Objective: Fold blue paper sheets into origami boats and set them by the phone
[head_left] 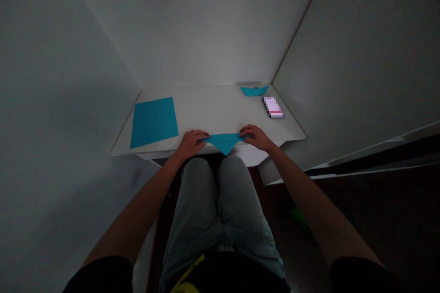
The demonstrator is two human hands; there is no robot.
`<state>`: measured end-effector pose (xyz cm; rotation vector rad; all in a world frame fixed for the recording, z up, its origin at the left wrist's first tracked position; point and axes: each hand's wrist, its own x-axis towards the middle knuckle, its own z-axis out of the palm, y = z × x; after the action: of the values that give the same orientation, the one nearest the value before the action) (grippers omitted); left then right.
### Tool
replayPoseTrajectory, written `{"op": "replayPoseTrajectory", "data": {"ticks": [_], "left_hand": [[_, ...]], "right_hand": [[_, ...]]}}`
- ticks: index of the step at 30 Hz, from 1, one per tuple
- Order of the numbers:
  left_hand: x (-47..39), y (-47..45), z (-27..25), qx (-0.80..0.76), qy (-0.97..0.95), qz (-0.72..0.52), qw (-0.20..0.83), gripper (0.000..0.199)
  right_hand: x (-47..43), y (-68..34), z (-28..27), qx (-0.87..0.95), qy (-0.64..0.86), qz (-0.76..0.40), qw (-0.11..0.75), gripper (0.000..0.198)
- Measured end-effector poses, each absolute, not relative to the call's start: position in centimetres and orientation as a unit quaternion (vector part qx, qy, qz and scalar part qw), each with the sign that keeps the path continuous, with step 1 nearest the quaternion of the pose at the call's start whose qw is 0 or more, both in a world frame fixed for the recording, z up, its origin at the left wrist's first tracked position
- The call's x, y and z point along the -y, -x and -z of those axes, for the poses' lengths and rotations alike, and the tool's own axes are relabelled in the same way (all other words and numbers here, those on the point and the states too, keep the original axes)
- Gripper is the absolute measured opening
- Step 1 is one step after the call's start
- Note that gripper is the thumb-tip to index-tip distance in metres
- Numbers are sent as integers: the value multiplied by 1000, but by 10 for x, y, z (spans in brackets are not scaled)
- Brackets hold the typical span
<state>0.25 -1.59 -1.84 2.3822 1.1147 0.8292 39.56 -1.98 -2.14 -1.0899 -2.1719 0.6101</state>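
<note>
The folded paper [226, 143] sits at the table's [206, 112] front edge, its point reaching past it toward the knees [233, 167]. The left hand [193, 143] and right hand [257, 137] each pinch one end. Uneven pulling could skew the fold; a raised knee could crumple the point. The sheet [154, 122], boat [253, 92] and phone [273, 107] lie apart, seemingly safe.

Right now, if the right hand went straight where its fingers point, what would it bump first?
The right hand meets the folded paper first, since it holds one end; past that, probably the left hand at the other end, though depth is hard to judge.
</note>
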Motion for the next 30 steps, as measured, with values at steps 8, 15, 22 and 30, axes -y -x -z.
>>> {"op": "replayPoseTrajectory", "data": {"ticks": [8, 15, 22, 30], "left_hand": [[36, -3, 12, -412, -853, -275, 163, 35], [36, -10, 9, -435, -823, -294, 218, 17], [22, -18, 3, -508, -771, -277, 265, 24], [0, -32, 15, -520, -665, -355, 402, 23]], "right_hand": [[34, -390, 11, 859, 441, -146, 216, 56], [37, -386, 9, 856, 433, -150, 240, 32], [40, -379, 5, 840, 440, -175, 265, 30], [16, -366, 10, 694, 529, -309, 377, 40]]}}
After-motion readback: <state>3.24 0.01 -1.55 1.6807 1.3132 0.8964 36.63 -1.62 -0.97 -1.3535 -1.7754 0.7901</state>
